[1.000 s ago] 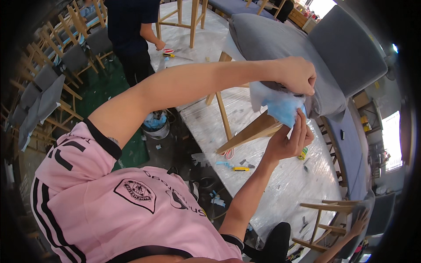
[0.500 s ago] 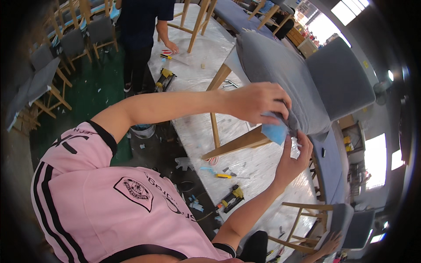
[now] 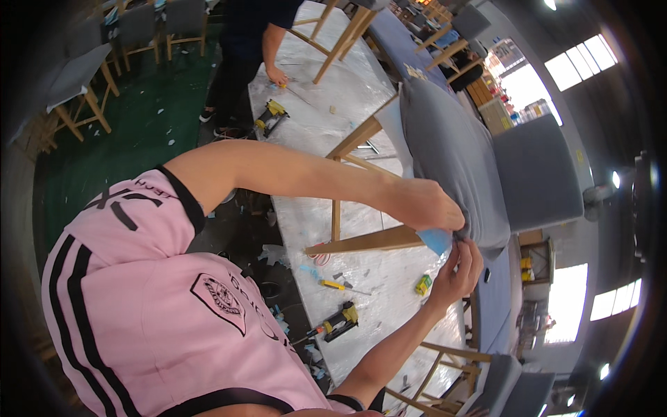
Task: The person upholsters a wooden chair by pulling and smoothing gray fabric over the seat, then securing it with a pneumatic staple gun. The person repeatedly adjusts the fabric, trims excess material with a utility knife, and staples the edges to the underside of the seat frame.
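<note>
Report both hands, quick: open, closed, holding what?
Left hand: closed at the grey fabric edge; exact hold hidden.
Right hand: closed, pinching the grey fabric's lower edge.

Wears pink short-sleeved jersey point(image 3: 146, 299): black cuffs point(image 3: 187, 198), black collar point(image 3: 226, 394), black shoulder stripes point(image 3: 75, 292). Has black-outlined, shield-shaped chest crest point(image 3: 219, 302), plus black sleeve print point(image 3: 124, 201). Shows bare forearms point(image 3: 306, 170), bare fingers point(image 3: 474, 257).

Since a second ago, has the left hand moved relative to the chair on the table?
Yes: judged against the near wooden chair leg, the left hand has come down in the view, closer to the leg's seat end.
</note>
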Demonstrator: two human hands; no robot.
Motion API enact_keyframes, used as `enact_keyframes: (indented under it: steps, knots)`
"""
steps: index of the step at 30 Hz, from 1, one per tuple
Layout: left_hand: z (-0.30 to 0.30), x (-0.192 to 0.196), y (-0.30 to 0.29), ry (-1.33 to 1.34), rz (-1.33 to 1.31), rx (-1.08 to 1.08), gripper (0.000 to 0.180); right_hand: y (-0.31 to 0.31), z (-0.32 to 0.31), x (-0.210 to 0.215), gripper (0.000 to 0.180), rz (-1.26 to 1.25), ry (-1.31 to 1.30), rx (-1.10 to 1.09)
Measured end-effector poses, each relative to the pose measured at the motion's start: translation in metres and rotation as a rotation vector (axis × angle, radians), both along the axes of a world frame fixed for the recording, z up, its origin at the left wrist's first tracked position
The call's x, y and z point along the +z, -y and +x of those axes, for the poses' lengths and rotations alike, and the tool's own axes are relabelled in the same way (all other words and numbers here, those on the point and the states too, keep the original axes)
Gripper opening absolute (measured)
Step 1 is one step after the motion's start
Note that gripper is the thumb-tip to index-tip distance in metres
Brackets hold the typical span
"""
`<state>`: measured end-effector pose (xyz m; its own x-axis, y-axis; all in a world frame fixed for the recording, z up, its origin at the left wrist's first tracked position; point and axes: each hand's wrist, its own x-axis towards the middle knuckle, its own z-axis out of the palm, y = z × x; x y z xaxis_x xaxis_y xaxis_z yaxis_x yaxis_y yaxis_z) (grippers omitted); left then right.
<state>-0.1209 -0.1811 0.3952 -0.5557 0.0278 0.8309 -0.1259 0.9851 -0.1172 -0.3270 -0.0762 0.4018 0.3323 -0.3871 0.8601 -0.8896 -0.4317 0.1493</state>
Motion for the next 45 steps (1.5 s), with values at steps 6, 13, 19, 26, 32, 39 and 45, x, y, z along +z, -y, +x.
enact_keyframes:
  steps: [6, 13, 19, 26, 32, 39, 45]
  knots:
    - [-0.012, 0.035, 0.015, 0.159, 0.439, 0.003, 0.026, 0.013, -0.014, 0.019, 0.01, 0.263, 0.235, 0.023]
    - [-0.021, 0.065, 0.08, 0.437, 1.079, -0.261, 0.037, 0.061, -0.034, 0.062, 0.012, 0.791, 0.596, 0.206]
    - [-0.04, 0.073, 0.096, 0.678, 1.287, -0.286, 0.061, 0.079, -0.04, 0.075, 0.01, 1.008, 0.554, 0.215]
    - [-0.045, 0.089, 0.064, 0.676, 1.178, -0.009, 0.08, 0.058, -0.007, 0.057, 0.014, 0.346, 0.619, -0.09]
    - [-0.057, 0.086, 0.077, 0.66, 1.235, -0.016, 0.082, 0.012, 0.047, 0.009, 0.022, 0.129, 0.624, -0.128]
    - [-0.048, 0.098, 0.071, 0.719, 1.334, -0.063, 0.073, -0.002, 0.039, -0.015, 0.017, 0.077, 0.345, -0.109]
    - [-0.041, 0.082, 0.058, 0.601, 1.197, -0.194, 0.058, -0.011, 0.02, -0.016, 0.025, 0.134, 0.28, 0.035]
